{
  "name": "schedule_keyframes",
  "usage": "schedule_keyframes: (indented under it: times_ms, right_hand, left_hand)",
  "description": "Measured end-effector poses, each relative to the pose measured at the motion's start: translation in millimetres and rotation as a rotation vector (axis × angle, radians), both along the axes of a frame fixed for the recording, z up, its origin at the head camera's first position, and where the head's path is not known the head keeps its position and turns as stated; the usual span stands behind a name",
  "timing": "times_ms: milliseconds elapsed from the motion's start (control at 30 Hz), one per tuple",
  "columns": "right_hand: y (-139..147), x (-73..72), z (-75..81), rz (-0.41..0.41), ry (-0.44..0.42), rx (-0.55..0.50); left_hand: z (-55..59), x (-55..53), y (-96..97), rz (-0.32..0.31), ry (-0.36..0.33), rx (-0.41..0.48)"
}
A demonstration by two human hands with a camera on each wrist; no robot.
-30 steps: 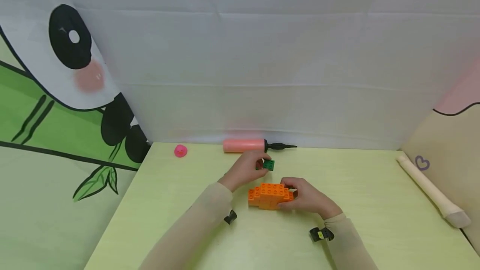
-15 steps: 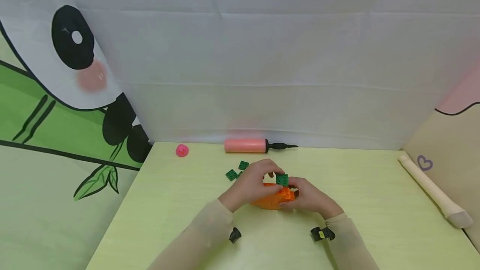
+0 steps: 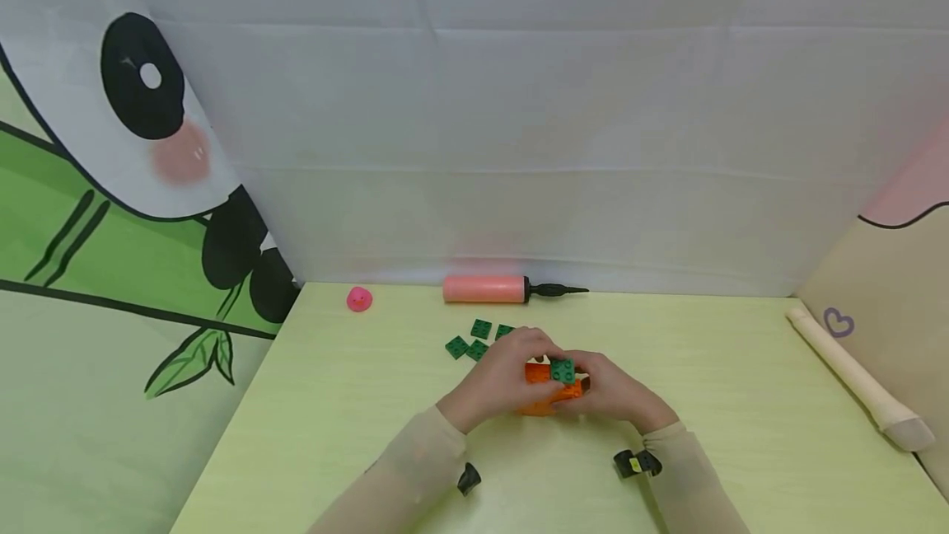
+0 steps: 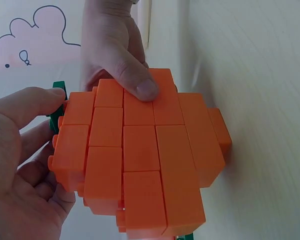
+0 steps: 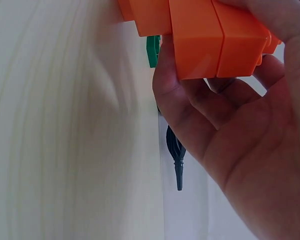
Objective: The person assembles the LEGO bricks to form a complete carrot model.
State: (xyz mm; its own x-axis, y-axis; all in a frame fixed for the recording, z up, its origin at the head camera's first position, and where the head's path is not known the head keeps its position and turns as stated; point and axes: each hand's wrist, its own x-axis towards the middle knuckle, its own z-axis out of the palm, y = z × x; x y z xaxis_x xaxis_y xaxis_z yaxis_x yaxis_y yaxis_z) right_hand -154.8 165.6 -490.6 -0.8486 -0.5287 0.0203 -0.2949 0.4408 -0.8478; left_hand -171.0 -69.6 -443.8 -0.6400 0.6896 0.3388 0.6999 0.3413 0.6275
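An orange build of stacked toy bricks (image 4: 140, 150) stands on the table, stepped at its sides and studded on top. My right hand (image 3: 619, 390) grips its right end, the thumb on the near face in the left wrist view and the fingers behind. Between thumb and fingers my left hand (image 3: 511, 381) pinches a green toy brick (image 3: 563, 371) right at the top studs of the orange build. That green brick shows edge-on in the left wrist view, largely covered by the left fingers. The left hand hides the left part of the build in the head view.
Several loose green bricks (image 3: 456, 347) lie behind the left hand. At the table's back edge are a pink hand pump (image 3: 485, 289) with a black nozzle and a small pink rubber duck (image 3: 359, 299). A long beige stick-like object (image 3: 856, 377) lies along the right edge.
My left hand has carried the green brick from behind the orange build to the right and down onto its top. My right hand has kept its grip in place.
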Motion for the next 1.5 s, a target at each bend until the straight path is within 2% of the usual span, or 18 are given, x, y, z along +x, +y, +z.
schedule_keyframes:
  times_ms: [433, 800, 1000, 1300, 1500]
  right_hand:
    - [2, -3.9, 0.5, 0.002, -0.007, 0.004]
    - [5, -7.5, 1.0, 0.008, -0.004, 0.009]
    - [6, -10.8, 2.6, 0.023, 0.010, 0.012]
    - [8, -13.5, 2.4, 0.021, -0.001, 0.006]
    - [10, -15.2, 3.5, 0.016, -0.013, 0.013]
  left_hand:
    - [-2.6, -2.9, 3.8, 0.017, 0.001, -0.029]
    - [7.6, -1.6, 8.8, 0.021, 0.020, -0.107]
    - [9.0, -2.1, 10.7, 0.045, -0.002, -0.122]
    - [5.2, -4.8, 12.3, 0.062, -0.039, -0.100]
    - [-1.5, -12.9, 4.5, 0.015, -0.104, -0.018]
